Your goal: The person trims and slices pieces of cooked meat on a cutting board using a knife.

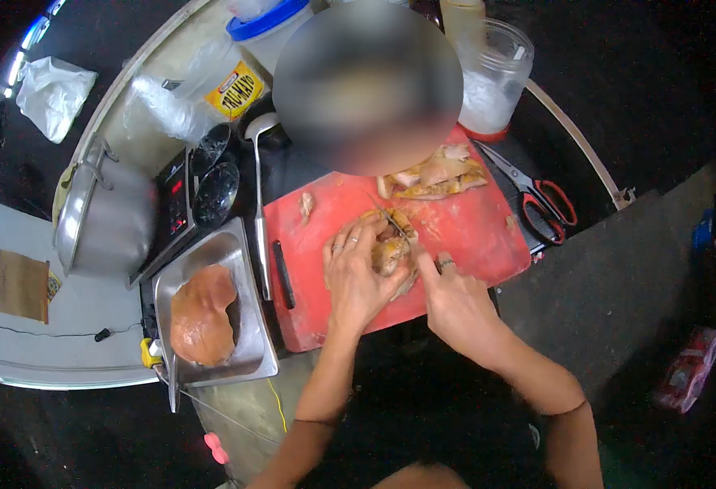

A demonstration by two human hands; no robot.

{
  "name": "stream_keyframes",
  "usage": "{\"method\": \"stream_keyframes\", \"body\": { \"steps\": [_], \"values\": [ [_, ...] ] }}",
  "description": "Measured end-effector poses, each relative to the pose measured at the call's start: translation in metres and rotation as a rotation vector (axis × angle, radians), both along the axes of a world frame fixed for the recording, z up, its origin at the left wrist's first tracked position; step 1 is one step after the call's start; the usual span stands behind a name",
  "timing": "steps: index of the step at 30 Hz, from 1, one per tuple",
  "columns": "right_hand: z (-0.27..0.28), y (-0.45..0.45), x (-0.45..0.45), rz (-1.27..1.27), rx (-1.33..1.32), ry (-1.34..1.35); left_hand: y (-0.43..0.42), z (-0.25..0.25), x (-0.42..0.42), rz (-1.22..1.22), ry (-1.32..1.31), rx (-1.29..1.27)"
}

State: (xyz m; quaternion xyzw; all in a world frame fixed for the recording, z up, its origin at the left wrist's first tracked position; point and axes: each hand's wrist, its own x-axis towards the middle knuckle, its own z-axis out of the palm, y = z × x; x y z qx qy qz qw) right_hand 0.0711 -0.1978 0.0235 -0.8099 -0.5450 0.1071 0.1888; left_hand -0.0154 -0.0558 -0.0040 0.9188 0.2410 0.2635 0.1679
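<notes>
While a red, rectangular cutting board (pixel 309 261) lies before the person, a rectangular stainless-steel tray (pixel 254 330) sits just left of it, bearing a smooth, pinkish-brown slab of meat (pixel 199 326). The right hand (pixel 460 318) is closed on a thin, dark-bladed knife (pixel 399 231), its handle hidden. The left hand (pixel 354 281) curls around a ragged, golden-brown meat chunk (pixel 389 254) on the board, under the blade. The step in hand looks like cutting; another stroke would call for a steady hold, with the left fingertips clear of the edge.
</notes>
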Motion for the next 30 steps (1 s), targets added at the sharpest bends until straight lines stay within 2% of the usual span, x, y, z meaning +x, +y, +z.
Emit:
{"method": "stream_keyframes", "body": {
  "steps": [4, 7, 10, 13, 16, 22, 28, 30],
  "values": [
    [0.002, -0.006, -0.002, 0.000, 0.002, 0.021, -0.001, -0.005, 0.000, 0.016, -0.032, -0.002],
    [0.017, -0.033, -0.013, -0.014, -0.141, 0.073, 0.000, -0.007, -0.002, 0.009, -0.052, 0.008],
    [0.017, -0.034, -0.014, -0.028, -0.120, 0.050, 0.000, -0.006, -0.002, -0.002, -0.031, 0.000],
    [0.005, -0.015, -0.009, -0.007, 0.050, -0.044, 0.000, -0.007, -0.002, 0.014, -0.033, -0.010],
    [-0.003, 0.001, -0.003, 0.000, 0.022, -0.024, -0.002, -0.007, -0.002, 0.033, -0.032, -0.009],
    [0.017, -0.033, -0.013, -0.023, -0.073, 0.018, -0.001, -0.010, -0.002, 0.020, -0.064, 0.020],
    [-0.004, -0.003, -0.003, 0.003, 0.080, -0.005, -0.001, -0.007, -0.002, 0.013, -0.060, 0.018],
    [-0.004, 0.003, -0.001, 0.003, 0.043, -0.010, -0.001, -0.009, -0.002, 0.041, -0.053, -0.022]
  ]
}}
